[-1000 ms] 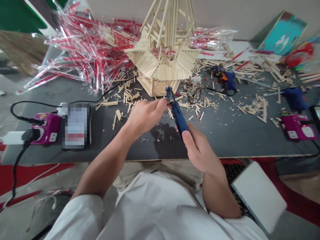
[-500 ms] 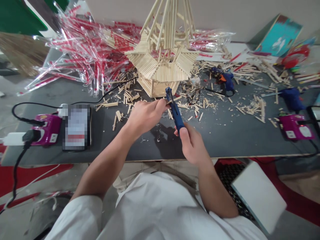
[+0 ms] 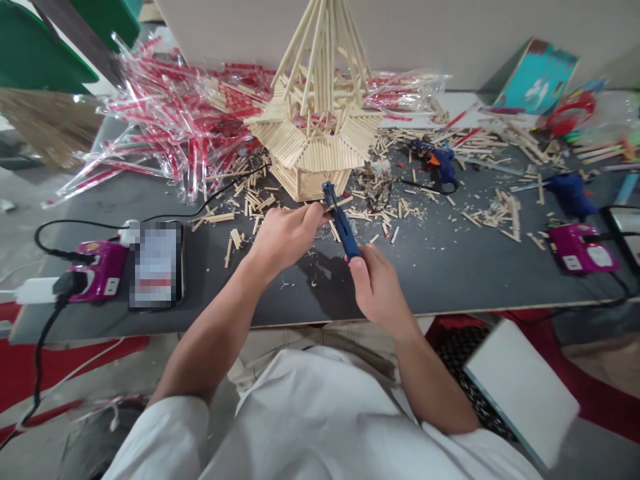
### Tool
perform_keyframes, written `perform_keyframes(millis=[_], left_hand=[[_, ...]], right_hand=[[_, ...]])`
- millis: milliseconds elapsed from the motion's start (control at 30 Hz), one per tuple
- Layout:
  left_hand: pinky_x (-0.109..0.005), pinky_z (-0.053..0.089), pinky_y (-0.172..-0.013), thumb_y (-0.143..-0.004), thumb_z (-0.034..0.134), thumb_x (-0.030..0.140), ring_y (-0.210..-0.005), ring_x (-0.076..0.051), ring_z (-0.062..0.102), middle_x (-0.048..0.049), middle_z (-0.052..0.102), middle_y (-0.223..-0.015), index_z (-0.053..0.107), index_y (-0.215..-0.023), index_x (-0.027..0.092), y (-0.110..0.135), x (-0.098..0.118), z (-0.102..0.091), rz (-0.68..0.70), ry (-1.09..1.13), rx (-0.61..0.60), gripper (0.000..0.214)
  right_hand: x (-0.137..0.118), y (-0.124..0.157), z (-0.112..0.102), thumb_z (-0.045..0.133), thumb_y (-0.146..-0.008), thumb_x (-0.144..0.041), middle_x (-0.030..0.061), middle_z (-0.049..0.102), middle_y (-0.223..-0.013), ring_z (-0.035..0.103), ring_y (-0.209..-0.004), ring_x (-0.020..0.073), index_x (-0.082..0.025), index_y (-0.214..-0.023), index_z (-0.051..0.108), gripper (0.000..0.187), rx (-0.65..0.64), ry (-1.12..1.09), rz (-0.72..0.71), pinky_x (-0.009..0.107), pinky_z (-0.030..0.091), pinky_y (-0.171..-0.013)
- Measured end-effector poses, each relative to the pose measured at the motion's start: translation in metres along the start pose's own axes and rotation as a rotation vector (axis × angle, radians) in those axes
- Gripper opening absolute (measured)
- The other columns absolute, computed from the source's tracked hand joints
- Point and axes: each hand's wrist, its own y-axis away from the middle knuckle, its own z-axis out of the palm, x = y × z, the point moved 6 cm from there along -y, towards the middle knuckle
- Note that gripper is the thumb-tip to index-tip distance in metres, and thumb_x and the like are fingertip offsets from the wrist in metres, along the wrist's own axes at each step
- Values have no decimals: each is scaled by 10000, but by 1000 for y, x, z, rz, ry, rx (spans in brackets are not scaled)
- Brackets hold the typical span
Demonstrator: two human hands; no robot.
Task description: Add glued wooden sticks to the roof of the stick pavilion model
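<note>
My left hand (image 3: 289,235) is closed in a pinch on a thin wooden stick (image 3: 345,201), whose light end shows just past the tool's jaws. My right hand (image 3: 377,283) wraps round the handles of blue-handled cutters (image 3: 345,230), which point up and away from me. The jaws meet the stick close to my left fingertips; I cannot tell how far they are closed. Right behind both hands stands a lantern-like model made of wooden sticks (image 3: 330,152), with flared panels and a tall pointed top. Neither hand appears to touch it.
Short cut sticks (image 3: 260,197) litter the grey table (image 3: 425,280). Red-and-clear plastic wrappers (image 3: 185,127) heap at the back left. A phone (image 3: 156,267) and purple power adapter (image 3: 103,270) lie left. Blue glue guns (image 3: 443,167) and another purple adapter (image 3: 583,248) are right.
The view has shifted slightly, so the model and table items sit a little lower and most to the left. Both hands keep their hold on the stick and the cutters.
</note>
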Motion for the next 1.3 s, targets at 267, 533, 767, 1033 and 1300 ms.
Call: perform_keyframes(millis=[267,533,767,1033,1300], left_hand=[[-291,170,-496,-1092,396,300,-442,-91,420,8,584,-583,583,-822,167,-1,-3,2,-12,-12,0,355],[-271,183,-492,-1086,421,291,-436,-81,421,8,605,-580,600,-835,155,-1,-4,-1,1,-14,23,337],[-256,230,-495,-1085,443,301,-439,-73,456,11,619,-573,623,-851,157,-3,-6,-8,12,0,58,328],[-255,277,-506,-1027,542,238,-449,-84,496,20,652,-596,629,-890,173,-1,-3,-12,33,58,89,175],[-254,319,-527,-1025,546,229,-517,-96,567,10,695,-689,613,-949,186,1,-3,-9,19,128,90,110]], right_hand=[[2,-1,1,230,-1078,-539,117,620,-957,592,-917,272,-208,-988,574,486,20,98,-5,396,440,-799],[8,-4,8,241,-1076,-526,106,635,-878,594,-804,251,-221,-893,539,464,59,167,-9,363,393,-702],[15,1,14,258,-1076,-522,100,663,-821,594,-742,248,-218,-890,544,456,109,225,-10,357,370,-664],[9,5,-8,287,-1078,-539,132,681,-959,640,-877,281,-171,-1015,608,492,98,294,23,397,450,-774],[17,8,-20,466,-968,-698,259,645,-1088,607,-1013,409,-43,-1199,605,708,110,708,74,540,459,-877]])
